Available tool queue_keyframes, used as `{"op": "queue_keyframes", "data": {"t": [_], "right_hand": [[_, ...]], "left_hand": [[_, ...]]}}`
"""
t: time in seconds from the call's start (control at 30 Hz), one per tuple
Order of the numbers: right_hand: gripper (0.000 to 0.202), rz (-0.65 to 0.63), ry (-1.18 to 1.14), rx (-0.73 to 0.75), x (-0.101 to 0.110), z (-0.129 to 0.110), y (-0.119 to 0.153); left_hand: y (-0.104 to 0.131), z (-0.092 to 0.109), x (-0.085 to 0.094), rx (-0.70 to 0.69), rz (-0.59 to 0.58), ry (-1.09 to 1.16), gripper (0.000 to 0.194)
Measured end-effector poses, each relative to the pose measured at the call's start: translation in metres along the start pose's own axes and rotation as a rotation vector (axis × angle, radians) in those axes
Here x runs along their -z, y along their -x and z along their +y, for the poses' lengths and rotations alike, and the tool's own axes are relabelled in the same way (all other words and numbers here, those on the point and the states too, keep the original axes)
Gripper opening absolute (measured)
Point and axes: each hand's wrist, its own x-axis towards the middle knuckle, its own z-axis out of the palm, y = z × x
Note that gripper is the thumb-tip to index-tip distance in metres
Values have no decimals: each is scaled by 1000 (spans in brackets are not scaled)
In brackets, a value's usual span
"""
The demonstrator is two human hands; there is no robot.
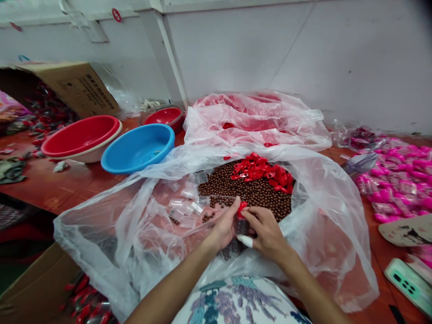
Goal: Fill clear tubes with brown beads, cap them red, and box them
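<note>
A small clear container with a red cap (242,208) and dark contents is held between both hands, near the front of an open plastic bag (324,198). My left hand (227,225) grips its left side, the thumb by the cap. My right hand (265,229) closes on it from the right, fingers at the red cap; a white covering shows on one fingertip. Beyond the hands lie brown beads (222,180) with red caps (256,168) heaped on them. Clear empty containers (184,209) lie to the left of the beads.
A blue basin (138,148), a red basin (81,135) and a cardboard box (81,87) stand at the left. Pink-capped containers (401,175) cover the right side, with a phone (408,281) nearer. Red-capped containers (91,301) fill a box at lower left.
</note>
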Motion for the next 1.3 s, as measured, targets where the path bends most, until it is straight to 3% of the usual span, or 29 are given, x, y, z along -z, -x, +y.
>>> {"op": "queue_keyframes", "data": {"t": [0.13,0.27,0.47,0.63,0.9,1.1,1.3], "right_hand": [[68,29,-50,-100,-3,-3,2],[72,-18,0,-146,-3,-4,1],[61,-71,86,-21,-1,-1,-2],[54,-66,108,58,2,-1,-4],[64,-57,15,-6,-7,7,3],[75,-101,24,-30,-6,6,4],[71,-142,57,30,-1,0,2]], "left_hand": [[-2,-8,1,18,110,-60,44],[-2,-9,-1,-19,111,-65,40],[-4,-18,-3,-127,130,-125,33],[-1,-30,0,-200,176,-128,40],[-3,-21,-1,-153,137,24,50],[-4,-21,1,-56,180,-32,45],[1,-25,2,-117,173,-65,44]]}}
